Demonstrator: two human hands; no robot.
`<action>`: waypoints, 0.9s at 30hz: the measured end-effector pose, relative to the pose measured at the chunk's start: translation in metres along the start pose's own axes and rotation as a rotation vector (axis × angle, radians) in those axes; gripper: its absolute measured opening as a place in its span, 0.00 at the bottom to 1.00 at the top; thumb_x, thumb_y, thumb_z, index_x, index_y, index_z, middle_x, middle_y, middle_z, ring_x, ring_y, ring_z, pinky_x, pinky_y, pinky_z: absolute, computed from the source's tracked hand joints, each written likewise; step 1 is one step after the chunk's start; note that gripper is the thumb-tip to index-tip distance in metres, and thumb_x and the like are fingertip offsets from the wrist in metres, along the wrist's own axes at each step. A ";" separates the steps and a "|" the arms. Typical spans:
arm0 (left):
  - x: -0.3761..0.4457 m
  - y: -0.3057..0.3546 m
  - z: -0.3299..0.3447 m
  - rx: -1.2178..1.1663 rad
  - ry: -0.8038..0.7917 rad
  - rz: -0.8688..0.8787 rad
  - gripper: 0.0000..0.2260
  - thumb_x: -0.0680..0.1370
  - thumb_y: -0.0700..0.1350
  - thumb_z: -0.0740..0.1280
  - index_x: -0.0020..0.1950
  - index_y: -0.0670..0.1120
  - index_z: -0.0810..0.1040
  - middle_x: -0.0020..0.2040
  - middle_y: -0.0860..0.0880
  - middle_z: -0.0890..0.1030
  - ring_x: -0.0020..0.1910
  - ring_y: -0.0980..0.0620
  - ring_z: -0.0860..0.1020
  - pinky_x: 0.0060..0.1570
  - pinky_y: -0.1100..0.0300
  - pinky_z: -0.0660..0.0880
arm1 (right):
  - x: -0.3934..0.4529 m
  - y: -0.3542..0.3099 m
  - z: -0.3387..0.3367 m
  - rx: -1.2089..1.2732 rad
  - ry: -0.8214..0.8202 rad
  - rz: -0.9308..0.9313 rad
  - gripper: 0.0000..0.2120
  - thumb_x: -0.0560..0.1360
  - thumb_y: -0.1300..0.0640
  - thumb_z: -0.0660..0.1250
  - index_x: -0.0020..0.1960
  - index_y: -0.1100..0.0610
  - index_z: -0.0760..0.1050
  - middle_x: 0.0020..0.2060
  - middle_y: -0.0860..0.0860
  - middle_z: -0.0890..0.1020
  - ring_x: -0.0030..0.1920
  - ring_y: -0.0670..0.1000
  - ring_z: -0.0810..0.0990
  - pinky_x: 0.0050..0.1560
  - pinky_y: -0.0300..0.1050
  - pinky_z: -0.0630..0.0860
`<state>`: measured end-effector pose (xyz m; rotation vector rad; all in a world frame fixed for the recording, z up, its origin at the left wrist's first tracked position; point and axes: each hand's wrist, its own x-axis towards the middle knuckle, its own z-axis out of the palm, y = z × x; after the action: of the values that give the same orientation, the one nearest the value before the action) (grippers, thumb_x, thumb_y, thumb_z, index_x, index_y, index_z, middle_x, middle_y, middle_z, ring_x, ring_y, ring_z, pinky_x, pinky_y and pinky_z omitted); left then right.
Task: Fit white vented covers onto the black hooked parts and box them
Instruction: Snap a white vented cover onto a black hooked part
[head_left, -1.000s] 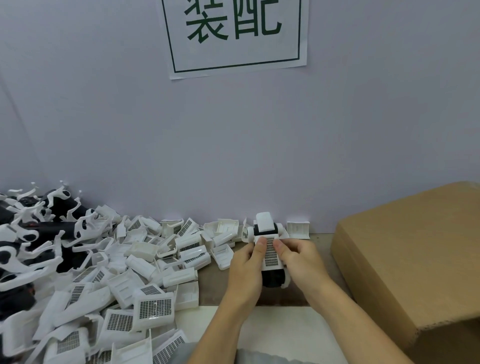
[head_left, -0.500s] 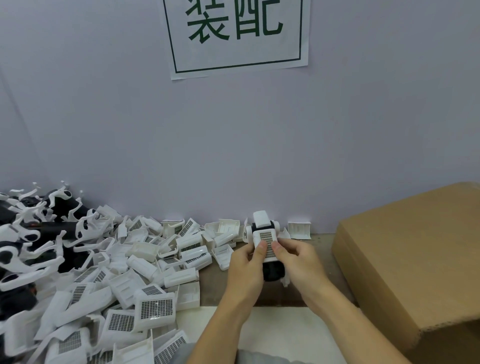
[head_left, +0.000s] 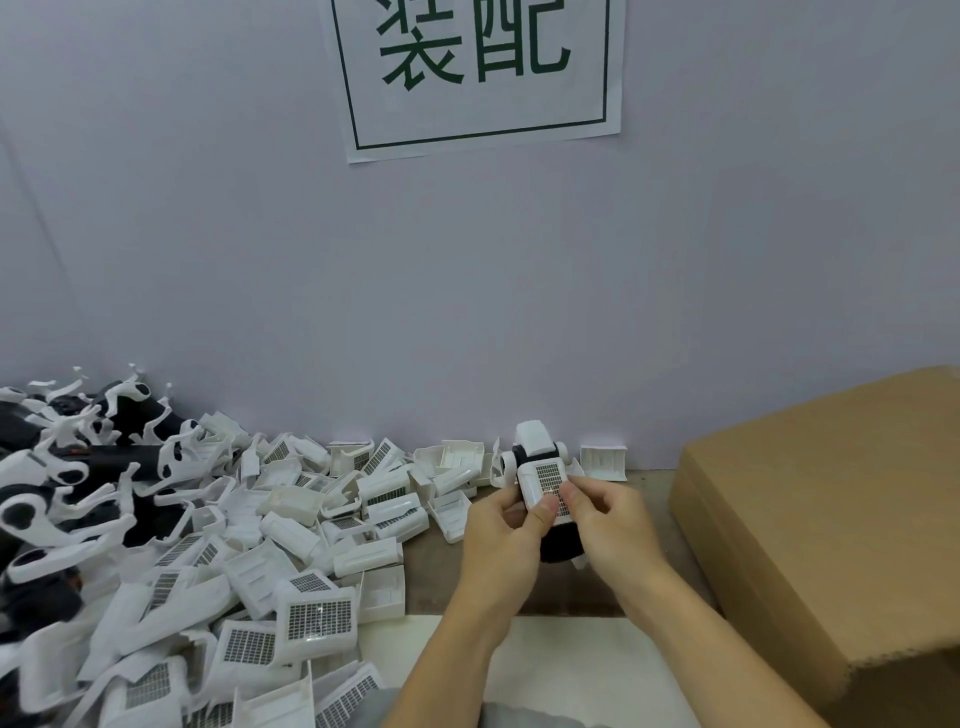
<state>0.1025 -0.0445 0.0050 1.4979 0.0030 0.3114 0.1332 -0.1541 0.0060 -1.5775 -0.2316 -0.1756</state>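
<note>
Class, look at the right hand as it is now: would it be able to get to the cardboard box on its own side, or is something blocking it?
Probably yes. The cardboard box sits just to the right of the right hand with nothing between them, but that hand and the left hand both hold the white vented cover.

Big heap of white covers (head_left: 291, 525) and black hooked parts (head_left: 78, 467) filling the left side of the table, brown cardboard box (head_left: 810, 519) blocking the right, wall (head_left: 467, 286) close behind, both hands in the narrow bare strip of table (head_left: 431, 582) between heap and box
</note>
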 end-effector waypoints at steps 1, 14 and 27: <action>0.000 0.000 0.000 -0.030 0.002 0.000 0.08 0.80 0.43 0.70 0.58 0.48 0.83 0.50 0.51 0.87 0.52 0.55 0.85 0.46 0.67 0.79 | 0.000 0.000 0.001 -0.014 0.020 -0.023 0.15 0.82 0.59 0.64 0.43 0.41 0.79 0.37 0.39 0.86 0.42 0.39 0.84 0.39 0.34 0.78; 0.008 0.017 0.004 -0.401 0.032 -0.264 0.13 0.84 0.46 0.61 0.55 0.39 0.82 0.42 0.45 0.86 0.42 0.48 0.84 0.44 0.57 0.80 | 0.000 0.014 0.002 -0.502 0.009 -0.177 0.31 0.77 0.44 0.68 0.77 0.50 0.64 0.68 0.45 0.72 0.68 0.46 0.70 0.67 0.42 0.70; 0.017 0.061 -0.022 0.070 0.111 -0.024 0.12 0.84 0.53 0.60 0.66 0.55 0.76 0.61 0.56 0.75 0.59 0.54 0.73 0.47 0.60 0.73 | 0.004 -0.006 -0.011 0.372 -0.078 0.302 0.23 0.82 0.48 0.51 0.51 0.64 0.78 0.31 0.63 0.78 0.24 0.53 0.67 0.23 0.41 0.67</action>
<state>0.1022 -0.0176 0.0660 1.5467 0.1212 0.3782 0.1356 -0.1646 0.0125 -1.2315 -0.0773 0.1581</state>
